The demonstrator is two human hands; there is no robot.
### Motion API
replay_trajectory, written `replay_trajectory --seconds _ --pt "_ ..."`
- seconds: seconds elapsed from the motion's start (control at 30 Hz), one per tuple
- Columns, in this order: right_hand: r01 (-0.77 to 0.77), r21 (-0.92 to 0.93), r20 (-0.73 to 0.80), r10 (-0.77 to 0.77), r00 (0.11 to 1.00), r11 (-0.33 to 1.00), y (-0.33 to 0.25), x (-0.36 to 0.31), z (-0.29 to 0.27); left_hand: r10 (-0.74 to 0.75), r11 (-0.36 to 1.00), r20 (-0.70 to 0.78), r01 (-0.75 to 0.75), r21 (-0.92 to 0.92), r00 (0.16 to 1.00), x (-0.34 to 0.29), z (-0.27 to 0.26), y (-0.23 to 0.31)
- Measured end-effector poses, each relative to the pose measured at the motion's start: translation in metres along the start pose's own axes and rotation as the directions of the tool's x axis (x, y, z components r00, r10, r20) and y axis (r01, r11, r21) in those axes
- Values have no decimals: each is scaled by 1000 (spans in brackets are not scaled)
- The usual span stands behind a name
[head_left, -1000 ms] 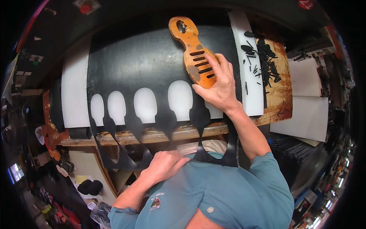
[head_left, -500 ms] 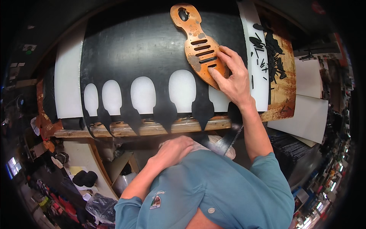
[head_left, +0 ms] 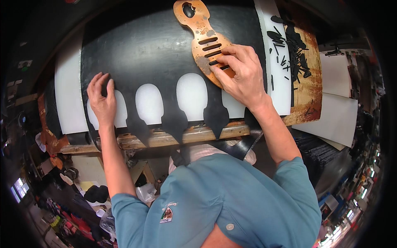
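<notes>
A sole-shaped orange cutting die (head_left: 203, 25), with an oval opening at its far end and several slots, lies aslant on the black sheet (head_left: 124, 45). My right hand (head_left: 244, 76) grips its near part, thumb and fingertips closing at the slots and hiding that end. Along the sheet's near edge runs a row of rounded cut-outs (head_left: 192, 97) showing white board underneath, parted by pointed black strips. At the left end of this row rests my left hand (head_left: 102, 101), fingers apart and holding nothing, covering part of the cut-outs there.
Under the sheet lies white board (head_left: 68, 91), edged by a wooden beam (head_left: 194, 134). Black offcuts (head_left: 298, 53) are heaped at the right on a worn brown surface (head_left: 310, 99). White sheets (head_left: 331, 120) stand farther right. Black strips hang over the near edge.
My left hand has risen from beside my body to the sheet's left side. My right hand has shifted left over the die. Sheet and die appear slightly farther left in the picture.
</notes>
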State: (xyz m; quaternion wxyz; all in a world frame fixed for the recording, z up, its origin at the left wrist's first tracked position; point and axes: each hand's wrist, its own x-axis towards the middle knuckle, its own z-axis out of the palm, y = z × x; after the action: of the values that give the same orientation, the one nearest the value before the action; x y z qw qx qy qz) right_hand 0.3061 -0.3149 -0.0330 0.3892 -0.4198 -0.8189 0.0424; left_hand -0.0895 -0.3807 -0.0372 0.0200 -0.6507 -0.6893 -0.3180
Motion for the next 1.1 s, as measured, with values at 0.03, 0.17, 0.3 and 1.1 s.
replay_trajectory --seconds 0.03,0.17,0.3,1.1 --pt "-6 3 21 6 1000 1000 0 4 0 -103 993 -1 103 64 995 1 6 -7" --pt "-44 -6 137 45 990 999 3 20 -5 19 998 -44 -16 62 999 -6 13 -22" --pt "-9 -40 127 14 992 999 0 24 -5 -9 999 -15 10 33 1000 -8 10 -26" --pt "-115 42 106 110 988 992 17 4 -27 -37 999 -17 37 8 999 -6 10 -26"
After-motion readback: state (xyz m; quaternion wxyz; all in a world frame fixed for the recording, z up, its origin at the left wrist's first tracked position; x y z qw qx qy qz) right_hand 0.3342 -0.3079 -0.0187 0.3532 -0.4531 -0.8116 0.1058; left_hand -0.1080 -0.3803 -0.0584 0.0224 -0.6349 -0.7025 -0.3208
